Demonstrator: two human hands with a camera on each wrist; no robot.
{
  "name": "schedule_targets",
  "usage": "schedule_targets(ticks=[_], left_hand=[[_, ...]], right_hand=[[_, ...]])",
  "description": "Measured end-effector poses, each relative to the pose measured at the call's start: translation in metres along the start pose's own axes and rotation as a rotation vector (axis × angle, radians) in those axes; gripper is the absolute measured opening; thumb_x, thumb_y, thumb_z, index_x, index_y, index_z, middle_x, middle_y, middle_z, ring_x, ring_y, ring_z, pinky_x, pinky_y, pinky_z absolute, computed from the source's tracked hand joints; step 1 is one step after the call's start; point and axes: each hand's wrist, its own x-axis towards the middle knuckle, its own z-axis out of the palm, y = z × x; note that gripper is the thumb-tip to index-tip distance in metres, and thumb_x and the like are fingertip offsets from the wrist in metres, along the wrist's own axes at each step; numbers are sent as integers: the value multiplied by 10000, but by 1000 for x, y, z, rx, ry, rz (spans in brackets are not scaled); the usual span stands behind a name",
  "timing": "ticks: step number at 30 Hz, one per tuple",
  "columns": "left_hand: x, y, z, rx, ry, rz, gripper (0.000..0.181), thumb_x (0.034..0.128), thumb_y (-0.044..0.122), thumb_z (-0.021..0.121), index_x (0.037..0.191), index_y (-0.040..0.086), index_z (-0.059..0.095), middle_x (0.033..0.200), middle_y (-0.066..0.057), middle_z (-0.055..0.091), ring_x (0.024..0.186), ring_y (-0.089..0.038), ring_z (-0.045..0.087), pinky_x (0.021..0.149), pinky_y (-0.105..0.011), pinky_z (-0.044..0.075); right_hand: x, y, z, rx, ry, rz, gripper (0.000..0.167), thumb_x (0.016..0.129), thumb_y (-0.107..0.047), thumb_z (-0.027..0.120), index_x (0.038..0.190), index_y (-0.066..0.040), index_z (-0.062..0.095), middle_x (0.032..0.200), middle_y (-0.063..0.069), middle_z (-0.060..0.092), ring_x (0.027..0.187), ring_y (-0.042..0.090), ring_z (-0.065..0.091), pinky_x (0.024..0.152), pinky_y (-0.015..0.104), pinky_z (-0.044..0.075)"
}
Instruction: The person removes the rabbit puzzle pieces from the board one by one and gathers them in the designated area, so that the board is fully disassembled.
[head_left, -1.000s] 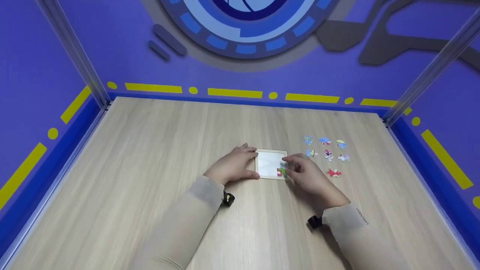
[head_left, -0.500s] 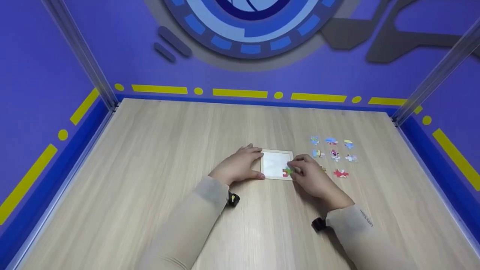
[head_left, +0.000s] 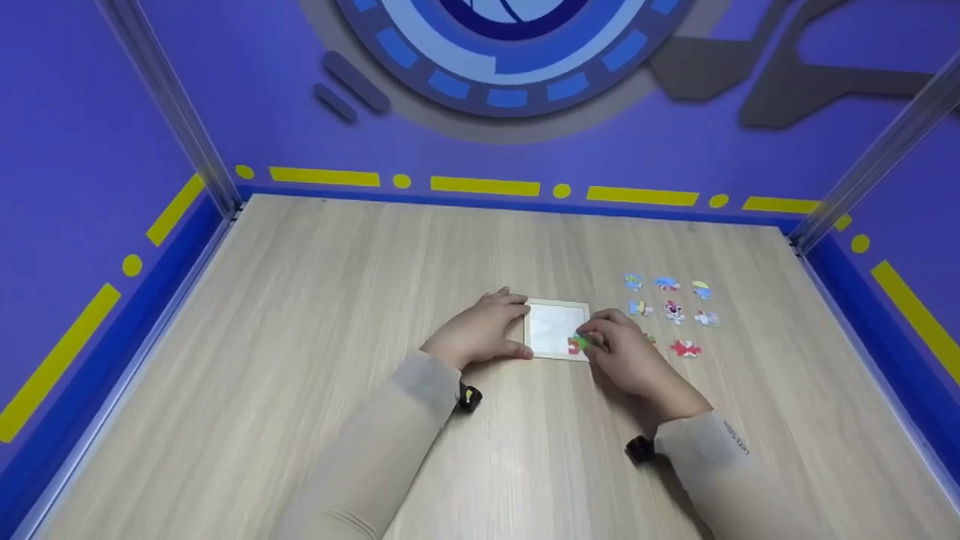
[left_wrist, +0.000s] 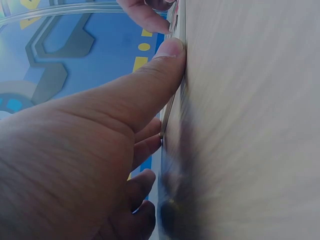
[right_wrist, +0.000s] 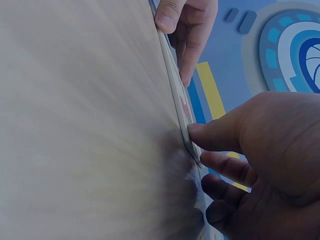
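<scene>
In the head view, a small square puzzle frame (head_left: 556, 304) with a white base lies on the table. My left hand (head_left: 480, 330) holds its left side, the thumb at the near corner and the fingers at the far one. In the left wrist view the left thumb (left_wrist: 167, 57) sits on the frame's edge. A red and green jigsaw piece (head_left: 574, 343) is in the frame's near right corner. My right hand (head_left: 619, 349) pinches this piece with thumb and forefinger, partly covering it. The right wrist view shows the right thumb (right_wrist: 215, 135) over the frame's edge.
Several loose jigsaw pieces lie in rows right of the frame, among them a red piece (head_left: 685, 349) and a face-printed piece (head_left: 673, 312). One piece (head_left: 649, 339) is partly hidden behind the right hand. Blue printed panels (head_left: 480, 150) wall the wooden table (head_left: 360, 300).
The head view has shifted slightly, so everything sits further right. My right fingers have drawn closer together on the red and green piece. The left hand keeps its hold on the frame.
</scene>
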Motion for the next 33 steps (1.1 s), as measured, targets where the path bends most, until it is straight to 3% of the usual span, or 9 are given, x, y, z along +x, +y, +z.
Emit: schedule_targets(ticks=[7, 13, 20, 27, 33], left_hand=[[1, 0, 0, -8, 5, 3, 865, 989, 466, 876, 1692, 99, 531, 1839, -63, 418, 1788, -309, 214, 1498, -458, 148], [1, -1, 0, -12, 5, -2, 868, 988, 465, 876, 1694, 100, 528, 1841, -62, 414, 1786, -315, 219, 1497, -466, 152], [1, -1, 2, -12, 2, -4, 874, 985, 476, 877, 1695, 103, 528, 1842, -57, 413, 1785, -319, 223, 1494, -469, 169], [1, -1, 2, -11, 2, -5, 875, 985, 478, 878, 1695, 104, 528, 1841, -58, 414, 1784, -322, 226, 1492, -475, 177], [2, -2, 1, -12, 1, -2, 880, 981, 476, 881, 1694, 102, 528, 1844, -61, 407, 1785, -328, 218, 1493, -476, 166]], right_hand=[[-1, -1, 0, 1, 19, -14, 304, 1076, -37, 704, 1377, -49, 741, 1437, 166, 677, 1202, 309, 645, 1086, 526, 581], [0, -2, 0, 6, 23, -9, 287, 1070, -26, 714, 1355, -58, 719, 1258, 135, 726, 1080, 267, 642, 968, 467, 565], [-1, -1, 1, 9, 13, -31, 352, 1056, -12, 717, 1402, -78, 714, 1266, 138, 734, 1085, 269, 651, 983, 485, 583], [-1, 1, 2, 23, -11, -58, 379, 1046, -107, 785, 1419, -67, 736, 1162, 88, 684, 1003, 206, 590, 843, 316, 510], [-1, 1, 0, 36, -19, -65, 389, 1037, -138, 808, 1411, -42, 757, 1193, 97, 689, 1010, 203, 580, 823, 275, 496]])
